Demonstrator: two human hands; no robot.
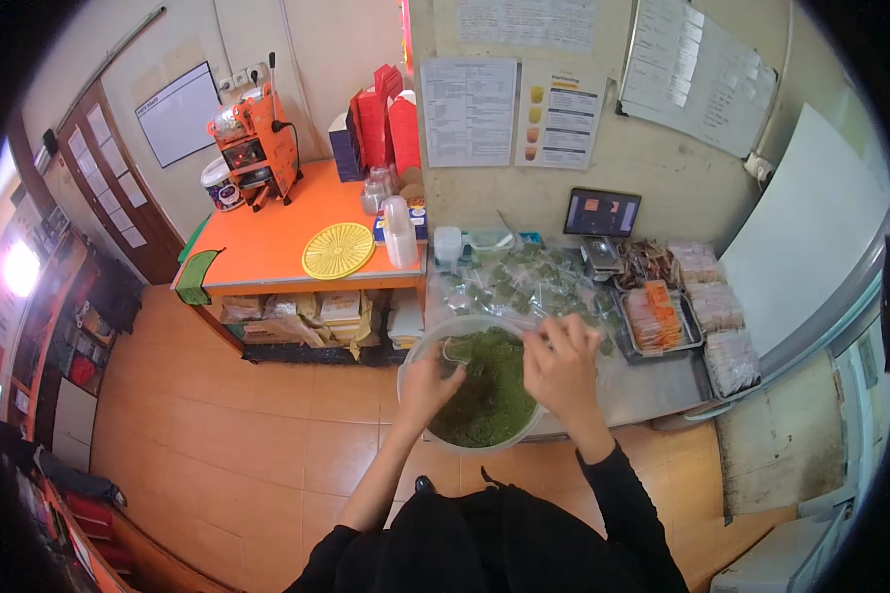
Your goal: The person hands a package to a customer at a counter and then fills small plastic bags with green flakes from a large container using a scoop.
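A round, pale translucent tub (435, 432) of green powder (489, 395) stands at the near edge of the metal table, in front of me. Over its left side, my left hand (428, 388) is closed with thumb and fingers round what looks like a small clear plastic bag (457, 350) with some green in it. My right hand (564, 368) is above the tub's right rim, fingers pinched together. What those fingers hold is too small to make out. Behind the tub lie many small clear bags of green powder (524, 280), heaped together.
To the right are a metal tray of orange packets (653, 318), stacked clear packs (714, 306), a small scale (601, 259) and a dark screen (601, 212). An orange counter (277, 232) at left holds a yellow lid (338, 251), stacked plastic cups (399, 232) and an orange machine (254, 148).
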